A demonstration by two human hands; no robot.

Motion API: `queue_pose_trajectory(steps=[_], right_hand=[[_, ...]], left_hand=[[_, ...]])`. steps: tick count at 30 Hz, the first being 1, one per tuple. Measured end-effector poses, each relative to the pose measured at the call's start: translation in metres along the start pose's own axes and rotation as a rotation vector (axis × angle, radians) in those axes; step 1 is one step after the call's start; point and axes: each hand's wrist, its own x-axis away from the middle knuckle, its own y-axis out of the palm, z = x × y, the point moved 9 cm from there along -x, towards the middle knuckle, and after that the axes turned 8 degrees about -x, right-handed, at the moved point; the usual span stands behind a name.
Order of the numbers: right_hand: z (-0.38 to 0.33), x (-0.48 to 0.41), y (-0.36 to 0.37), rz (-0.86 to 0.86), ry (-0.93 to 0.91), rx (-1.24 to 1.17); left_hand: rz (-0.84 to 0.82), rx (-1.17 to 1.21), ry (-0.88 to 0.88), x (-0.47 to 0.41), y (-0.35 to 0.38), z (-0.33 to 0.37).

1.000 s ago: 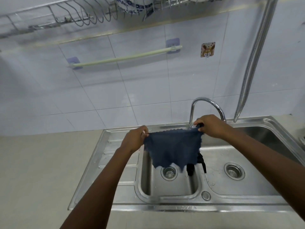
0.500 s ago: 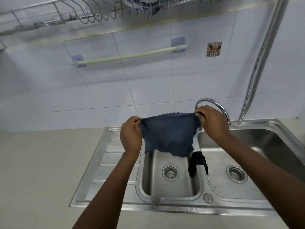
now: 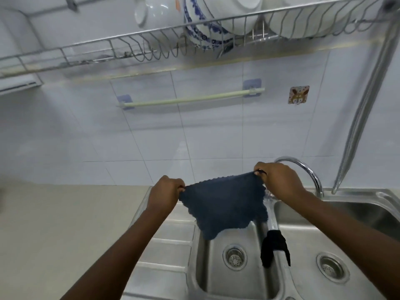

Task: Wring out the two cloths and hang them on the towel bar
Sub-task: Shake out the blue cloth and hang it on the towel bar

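A dark blue cloth (image 3: 223, 206) is stretched flat between my hands above the left sink basin. My left hand (image 3: 165, 194) pinches its left top corner, my right hand (image 3: 279, 182) pinches the right top corner. A black cloth (image 3: 272, 247) lies draped over the divider between the two basins. The pale green towel bar (image 3: 190, 100) is fixed to the tiled wall, well above my hands, and nothing hangs on it.
The steel double sink (image 3: 249, 284) has a drainboard (image 3: 166, 245) on its left. A curved tap (image 3: 307, 172) rises behind my right hand. A metal hose (image 3: 363, 111) hangs at the right. A wire dish rack (image 3: 194, 42) with bowls sits above the bar.
Both hands have lifted the blue cloth higher, from over the basin toward the wall. My view has tilted up, showing the dish rack. The black cloth has stayed on the divider.
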Motion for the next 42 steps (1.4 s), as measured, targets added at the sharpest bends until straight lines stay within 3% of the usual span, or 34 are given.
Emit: queue_pose_trajectory(steps=[4, 8, 10, 12, 15, 17, 20, 23, 26, 29, 32, 34, 36, 42], right_hand=[[-0.047, -0.065, -0.033, 0.099, -0.037, -0.061], [-0.088, -0.134, -0.066, 0.175, -0.017, -0.320], [-0.099, -0.167, -0.076, 0.187, 0.055, -0.588], [-0.109, -0.198, -0.078, 0.181, 0.120, -0.850], [-0.117, -0.240, -0.079, 0.236, 0.166, -0.991], [-0.124, -0.261, -0.078, 0.278, 0.154, -1.021], [-0.136, -0.279, -0.066, 0.215, 0.082, -0.890], [-0.141, -0.285, -0.042, 0.084, -0.021, -0.671], [-0.140, -0.291, -0.019, -0.053, -0.076, -0.427], [-0.141, -0.295, -0.009, -0.143, -0.070, -0.157], [-0.145, -0.302, -0.017, 0.003, -0.100, 0.048], [-0.144, -0.302, -0.027, 0.175, -0.095, -0.026], [-0.142, -0.301, -0.032, 0.276, -0.103, -0.126], [-0.166, -0.304, -0.033, 0.251, -0.209, 0.123]], left_hand=[[0.038, -0.012, -0.043, -0.043, -0.055, -0.036], [0.014, 0.108, -0.159, -0.098, -0.108, -0.077], [0.076, 0.319, -0.214, -0.125, -0.137, -0.093], [0.116, 0.719, -0.312, -0.150, -0.153, -0.110], [0.131, 1.257, -0.361, -0.184, -0.164, -0.119], [0.163, 1.335, -0.295, -0.206, -0.171, -0.120], [0.125, 1.191, -0.109, -0.233, -0.165, -0.116], [0.029, 0.702, 0.135, -0.252, -0.137, -0.105], [0.000, 0.347, 0.231, -0.262, -0.111, -0.101], [0.088, 0.074, 0.125, -0.275, -0.115, -0.113], [0.115, 0.019, -0.052, -0.289, -0.122, -0.134], [0.149, 0.162, -0.177, -0.292, -0.127, -0.153], [0.202, 0.156, -0.243, -0.293, -0.134, -0.168], [0.239, -0.360, -0.098, -0.284, -0.134, -0.138]])
